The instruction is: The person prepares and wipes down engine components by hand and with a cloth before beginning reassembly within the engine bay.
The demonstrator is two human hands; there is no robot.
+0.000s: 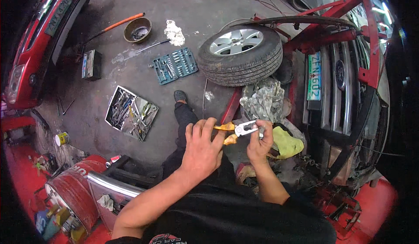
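Note:
My left hand (201, 150) is closed round the orange handles of a pair of pliers (238, 129), whose silver jaws point right. My right hand (260, 141) pinches at the jaw tips, with a small silvery piece between thumb and fingers that is too small to make out. Both hands are raised in front of my body, above my dark-trousered leg (182, 117). A yellow cloth (288, 143) lies beyond my right hand, beside crumpled dirty rags (264, 100).
A mounted wheel (240, 69) lies by red steel arms (369, 39). On the floor are an open socket set (174, 65), toolbox (131, 113), battery (91, 65), bowl (137, 30) and red drum (74, 191). Red car (30, 60) stands left, a chrome-grilled vehicle (336, 95) right.

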